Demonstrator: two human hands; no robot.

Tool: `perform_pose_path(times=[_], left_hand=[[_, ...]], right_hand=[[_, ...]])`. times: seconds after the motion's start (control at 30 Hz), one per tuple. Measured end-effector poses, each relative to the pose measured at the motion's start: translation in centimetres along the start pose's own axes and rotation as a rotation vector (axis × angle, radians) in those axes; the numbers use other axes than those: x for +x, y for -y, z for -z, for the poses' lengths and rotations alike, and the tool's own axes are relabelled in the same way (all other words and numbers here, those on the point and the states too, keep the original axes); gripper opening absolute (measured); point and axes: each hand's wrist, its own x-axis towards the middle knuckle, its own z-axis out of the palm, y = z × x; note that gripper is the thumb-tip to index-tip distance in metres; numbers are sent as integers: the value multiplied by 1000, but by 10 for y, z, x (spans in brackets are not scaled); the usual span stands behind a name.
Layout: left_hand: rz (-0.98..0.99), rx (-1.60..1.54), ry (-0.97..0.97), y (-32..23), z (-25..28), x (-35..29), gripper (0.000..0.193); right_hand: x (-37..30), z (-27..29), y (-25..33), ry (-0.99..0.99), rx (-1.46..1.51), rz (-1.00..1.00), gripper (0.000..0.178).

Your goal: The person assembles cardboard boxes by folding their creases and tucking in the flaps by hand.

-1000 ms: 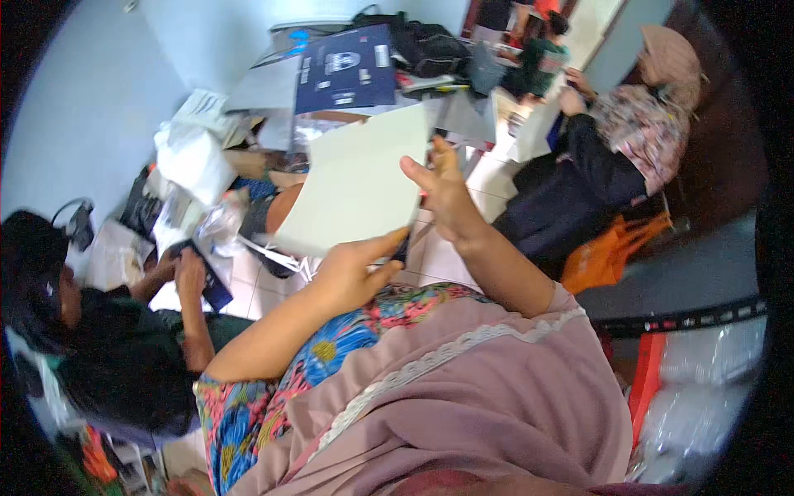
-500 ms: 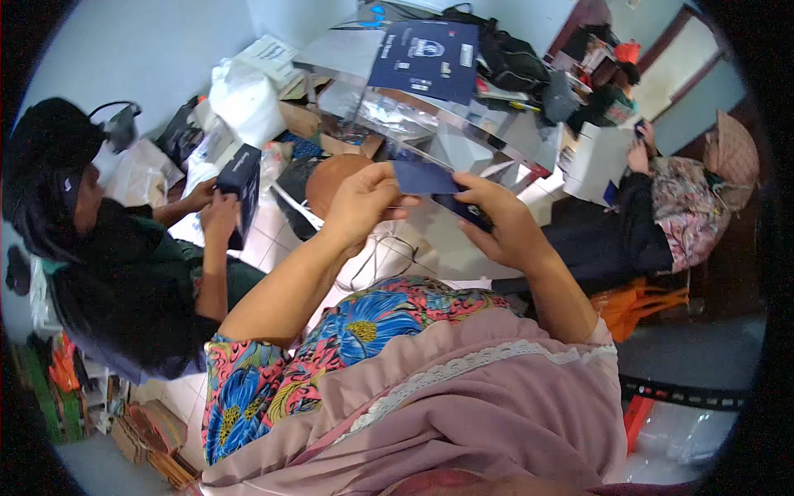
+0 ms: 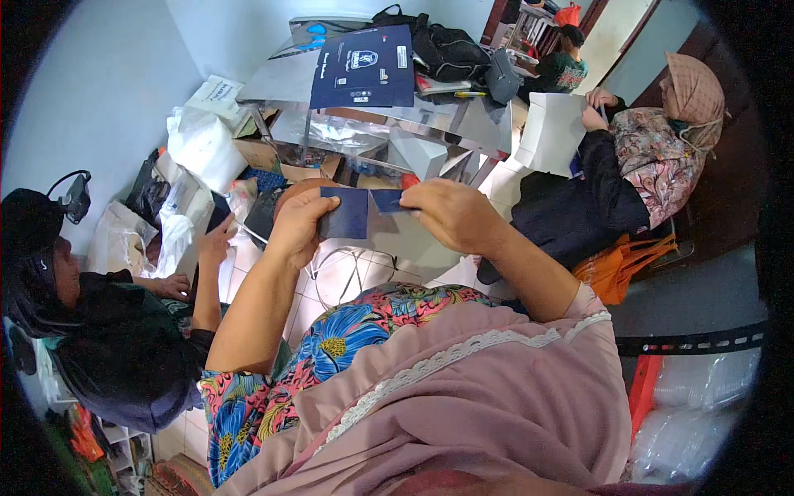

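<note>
I hold a dark blue folded card sheet (image 3: 351, 212) in front of me with both hands. My left hand (image 3: 299, 225) grips its left edge with the thumb on top. My right hand (image 3: 451, 213) pinches its right flap, which folds down over a grey inner side. The sheet hangs above the tiled floor, over a white cable (image 3: 339, 269).
A person in black (image 3: 99, 331) sits at my left handling a dark sheet. A seated person at the right (image 3: 637, 157) holds a white sheet (image 3: 550, 132). A metal table (image 3: 397, 107) ahead carries a blue folder (image 3: 364, 66) and black bags (image 3: 451, 50). White bags (image 3: 198, 149) lie left.
A large sheet showing its pale side was raised before me; now it is folded, dark blue side out, and held lower and smaller between both hands.
</note>
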Motion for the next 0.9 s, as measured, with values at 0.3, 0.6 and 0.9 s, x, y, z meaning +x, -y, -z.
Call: perform_pose_path(times=[0.3, 0.6, 0.9], left_hand=[[-566, 639, 38, -1, -34, 31, 6], [-561, 473, 78, -11, -70, 34, 3], [-689, 675, 56, -14, -82, 24, 4]], right_hand=[[26, 2, 2, -306, -106, -325, 11], [50, 6, 4, -380, 189, -500, 20], [53, 16, 8, -399, 4, -386, 14]])
